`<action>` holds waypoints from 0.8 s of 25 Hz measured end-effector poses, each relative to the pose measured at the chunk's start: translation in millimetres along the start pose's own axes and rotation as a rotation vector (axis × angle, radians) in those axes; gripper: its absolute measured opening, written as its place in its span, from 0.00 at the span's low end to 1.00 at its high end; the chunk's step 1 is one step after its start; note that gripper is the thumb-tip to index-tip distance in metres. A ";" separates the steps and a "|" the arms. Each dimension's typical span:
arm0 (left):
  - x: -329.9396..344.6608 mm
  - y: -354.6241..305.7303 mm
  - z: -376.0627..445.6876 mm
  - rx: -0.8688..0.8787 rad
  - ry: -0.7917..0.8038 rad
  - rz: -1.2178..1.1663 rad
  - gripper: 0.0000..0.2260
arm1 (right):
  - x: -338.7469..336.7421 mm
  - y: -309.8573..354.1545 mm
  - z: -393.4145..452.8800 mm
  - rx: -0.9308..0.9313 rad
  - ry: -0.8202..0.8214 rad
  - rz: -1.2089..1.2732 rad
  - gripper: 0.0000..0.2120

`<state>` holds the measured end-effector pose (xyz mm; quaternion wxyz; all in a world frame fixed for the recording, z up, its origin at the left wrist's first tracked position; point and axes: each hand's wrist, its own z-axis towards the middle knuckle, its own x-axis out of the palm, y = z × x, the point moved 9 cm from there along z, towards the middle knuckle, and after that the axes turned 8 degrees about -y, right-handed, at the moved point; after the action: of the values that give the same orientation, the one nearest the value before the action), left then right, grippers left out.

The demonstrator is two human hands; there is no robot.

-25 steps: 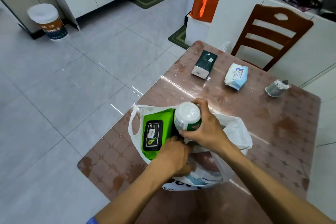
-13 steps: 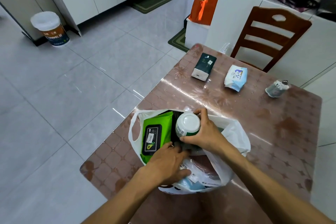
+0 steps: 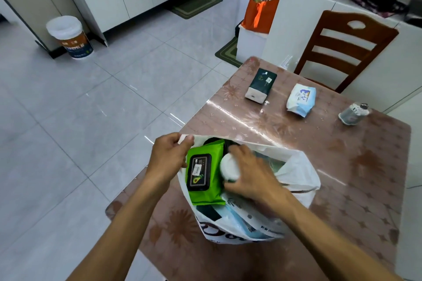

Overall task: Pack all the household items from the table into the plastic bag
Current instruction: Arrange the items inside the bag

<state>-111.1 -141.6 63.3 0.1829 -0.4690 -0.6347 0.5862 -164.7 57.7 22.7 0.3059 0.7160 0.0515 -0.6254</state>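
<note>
plastic bag (image 3: 294, 166), left hand (image 3: 170, 155) pinching rim

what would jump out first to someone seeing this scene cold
The bright green wipes pack standing in the white plastic bag at the table's near edge, with the right hand gripping a white-lidded jar beside it and the left hand pinching the bag's rim. Farther back on the table lie a dark tissue box, a pale wipes packet and a small bottle.
</note>
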 end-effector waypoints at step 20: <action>50.7 -56.5 -34.5 0.097 0.224 -0.158 0.12 | -64.6 -102.4 -63.9 0.307 0.114 -0.418 0.37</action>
<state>-130.6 -73.5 107.5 0.3203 -0.4708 -0.6163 0.5440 -170.0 192.4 46.3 0.0546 0.7620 0.1199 -0.6340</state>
